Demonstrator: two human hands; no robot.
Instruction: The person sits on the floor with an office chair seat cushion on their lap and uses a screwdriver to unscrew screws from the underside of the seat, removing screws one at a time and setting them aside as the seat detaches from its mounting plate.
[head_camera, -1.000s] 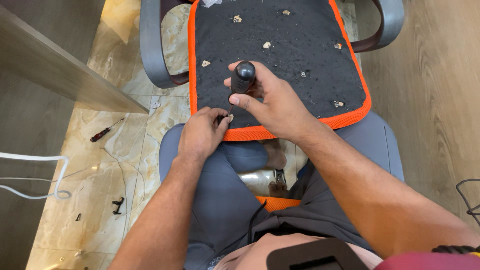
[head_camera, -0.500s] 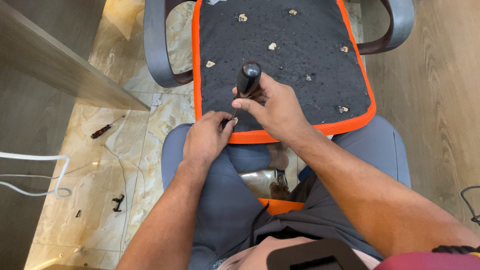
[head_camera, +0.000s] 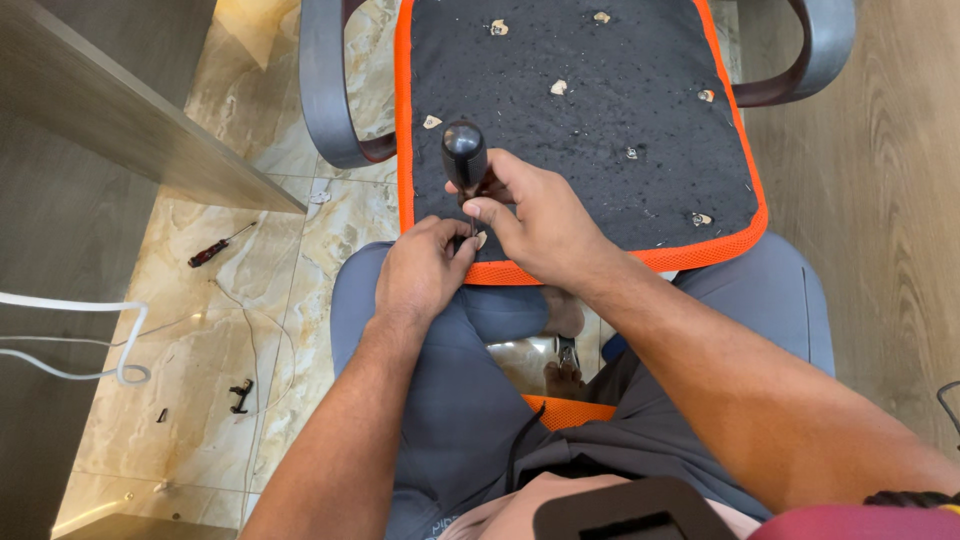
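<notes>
A chair seat pad, black with an orange rim, lies upturned in front of my knees, several small pale fittings dotted over it. My right hand grips a screwdriver with a dark rounded handle, held upright at the pad's near edge. My left hand rests on my left knee with its fingertips pinched at the screwdriver's tip, against the orange rim. What the fingertips pinch is hidden.
Grey chair armrests curve on both sides of the pad. A small red-handled screwdriver and a black clip lie on the marble floor at left, beside a white cable. A wooden panel slants at upper left.
The screwdriver handle has risen clear of my right hand's grip and stands more upright. My left fingertips stay at the pad's rim. The view has shifted down a little.
</notes>
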